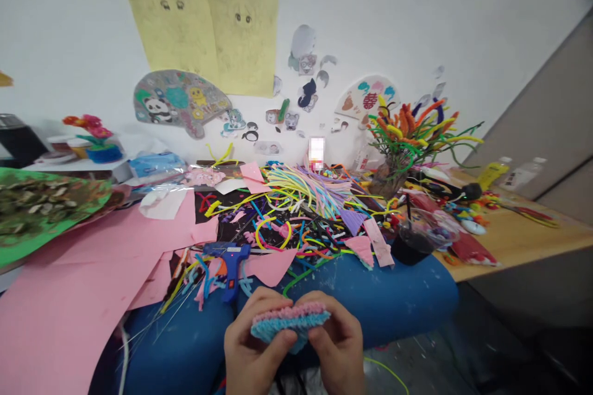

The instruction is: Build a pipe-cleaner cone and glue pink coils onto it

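Both of my hands hold one small fuzzy piece (pixel 291 320) made of pipe cleaners, pink on top and blue beneath, low in the middle of the head view. My left hand (pixel 252 352) grips its left end with fingers curled round it. My right hand (pixel 337 349) pinches its right end. The piece hovers just in front of the blue padded table edge (pixel 393 296). A blue glue gun (pixel 230 262) lies on the table a little beyond my left hand.
Loose pipe cleaners (pixel 301 203) of many colours cover the table's middle. Pink paper sheets (pixel 83 284) spread at the left. A vase of pipe-cleaner flowers (pixel 407 136) stands at the back right, a dark cup (pixel 410 247) near the front right. Drawings hang on the wall.
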The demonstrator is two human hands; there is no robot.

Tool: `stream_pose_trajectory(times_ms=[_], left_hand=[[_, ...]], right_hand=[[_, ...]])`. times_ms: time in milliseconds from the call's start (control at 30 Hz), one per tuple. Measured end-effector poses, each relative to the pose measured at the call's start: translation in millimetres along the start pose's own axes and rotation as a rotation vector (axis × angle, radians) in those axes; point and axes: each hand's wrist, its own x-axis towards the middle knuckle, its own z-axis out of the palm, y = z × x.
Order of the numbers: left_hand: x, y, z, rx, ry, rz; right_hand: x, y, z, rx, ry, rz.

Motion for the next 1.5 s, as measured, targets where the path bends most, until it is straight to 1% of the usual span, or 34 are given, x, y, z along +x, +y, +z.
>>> stream_pose_trajectory(times_ms=[133, 333, 533, 567, 700, 833, 967, 1100, 1200, 1267, 1367, 1467, 1500], left_hand=[[-1, 3, 1, 0.008, -0.016, -0.012], [-6, 8, 13, -0.004, 0.127, -0.08], [-6, 10, 14, 0.031, 0.157, -0.022], [-5, 11, 14, 0.033, 0.156, -0.009], [-4, 9, 12, 0.052, 0.09, 0.053], [-4, 8, 10, 0.063, 0.12, 0.061], [-2, 9, 5, 0.111, 0.035, 0.148], [-1, 10, 4, 0.135, 0.028, 0.163], [-2, 10, 5, 0.139, 0.07, 0.109], [-1, 9, 6, 0.124, 0.09, 0.029], [2, 7, 6, 0.069, 0.115, -0.15], [7, 5, 6, -0.091, 0.22, -0.366], [8, 5, 7, -0.164, 0.261, -0.439]], right_hand=[[1, 0, 1, -0.017, 0.014, -0.014], [-2, 2, 1, -0.032, 0.043, -0.02], [-4, 4, 2, -0.026, 0.052, -0.029], [-4, 4, 2, -0.025, 0.051, -0.028], [-4, 3, 1, -0.029, 0.026, -0.025], [-6, 4, -1, -0.033, 0.023, -0.019], [-8, 5, -3, -0.05, -0.014, -0.005], [-9, 3, -3, -0.099, -0.008, -0.008], [-10, 2, -2, -0.165, 0.012, -0.024], [-10, 3, -2, -0.19, 0.039, -0.029], [-10, 4, -2, -0.183, 0.034, -0.003], [-6, 1, -4, -0.145, 0.005, 0.007], [-4, -1, -5, -0.137, 0.025, -0.007]])
